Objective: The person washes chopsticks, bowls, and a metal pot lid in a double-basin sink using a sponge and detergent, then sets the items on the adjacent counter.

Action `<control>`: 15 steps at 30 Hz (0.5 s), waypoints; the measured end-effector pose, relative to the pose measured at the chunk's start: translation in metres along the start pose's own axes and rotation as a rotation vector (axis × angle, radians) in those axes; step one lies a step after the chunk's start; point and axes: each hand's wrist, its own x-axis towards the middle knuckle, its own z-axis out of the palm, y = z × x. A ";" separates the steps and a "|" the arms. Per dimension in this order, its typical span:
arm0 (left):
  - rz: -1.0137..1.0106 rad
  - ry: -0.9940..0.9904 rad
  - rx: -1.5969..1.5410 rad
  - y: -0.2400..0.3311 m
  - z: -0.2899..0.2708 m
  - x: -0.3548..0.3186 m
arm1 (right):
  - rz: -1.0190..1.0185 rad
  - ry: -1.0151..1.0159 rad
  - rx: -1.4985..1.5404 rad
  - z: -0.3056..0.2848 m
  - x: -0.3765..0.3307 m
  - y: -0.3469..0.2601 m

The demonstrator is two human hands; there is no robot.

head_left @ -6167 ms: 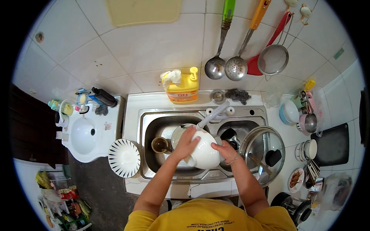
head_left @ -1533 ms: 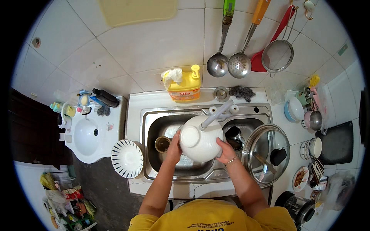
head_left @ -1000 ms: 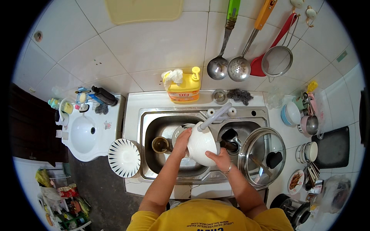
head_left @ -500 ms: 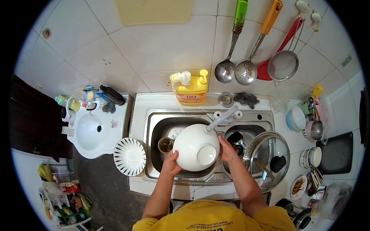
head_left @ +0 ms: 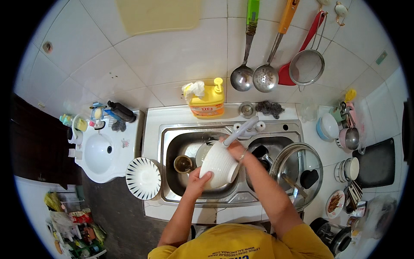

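A large white bowl is tilted on its side over the left sink basin, its foot turned to the right. At its near left edge, my left hand grips it, the thumb lying on the outer wall. My right hand is closed at the bowl's far right side, under the grey faucet spout, which partly hides its fingers. Left of the bowl, a small brown cup sits in the basin. Part of a pale dish shows behind the bowl.
A striped white plate rests on the counter left of the sink. A glass lid covers part of the right basin, which holds dark utensils. A yellow detergent jug stands behind; ladles hang above.
The bowl has turned from base-up onto its side and its foot has swung right. My right hand has moved up and left beneath the spout; my left hand still grips the bowl.
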 end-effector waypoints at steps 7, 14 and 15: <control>-0.032 -0.046 -0.160 0.009 -0.009 0.008 | -0.130 0.092 0.178 -0.013 0.001 0.057; -0.004 0.288 -0.478 -0.017 0.006 0.026 | -0.601 0.203 -0.829 0.051 -0.075 0.013; -0.006 0.206 -0.584 -0.016 0.001 0.024 | -0.614 0.249 -0.805 0.056 -0.083 0.022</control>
